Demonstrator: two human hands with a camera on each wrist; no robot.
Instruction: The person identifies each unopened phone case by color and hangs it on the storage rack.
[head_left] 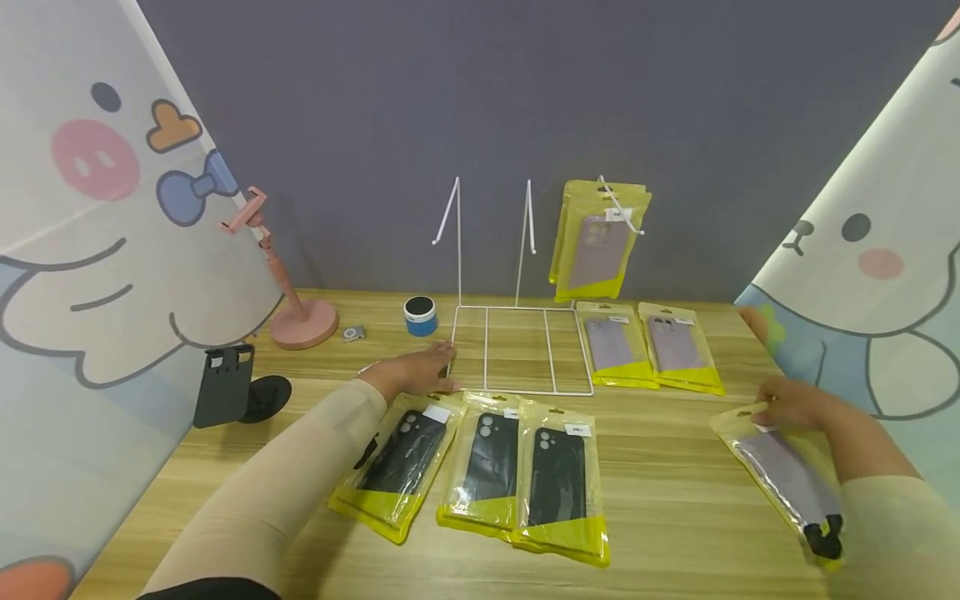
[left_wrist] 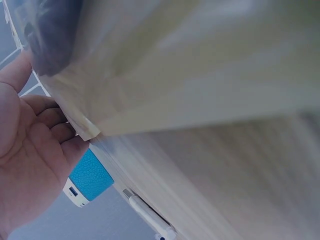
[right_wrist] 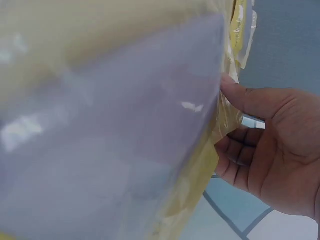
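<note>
My right hand (head_left: 791,404) pinches the top end of a clear-and-yellow bag holding a lilac phone case (head_left: 795,475), at the table's right side. In the right wrist view, the thumb (right_wrist: 237,95) lies along the bag's edge and curled fingers show behind it. My left hand (head_left: 420,369) is at the left rail of a white wire rack (head_left: 525,392), fingers extended, just above the leftmost bagged black phone case (head_left: 405,450). That bag's corner hides the left fingertips in the left wrist view. Two more bagged black cases (head_left: 491,458) lie beside it, overlapping.
Bagged lilac cases (head_left: 600,242) hang from the rack's right hook. Two more lilac ones (head_left: 611,346) lie beside its base. Leftward are a blue speaker (head_left: 420,317), a small silver gadget (head_left: 354,333), a pink phone stand (head_left: 303,323) and a black stand (head_left: 225,387).
</note>
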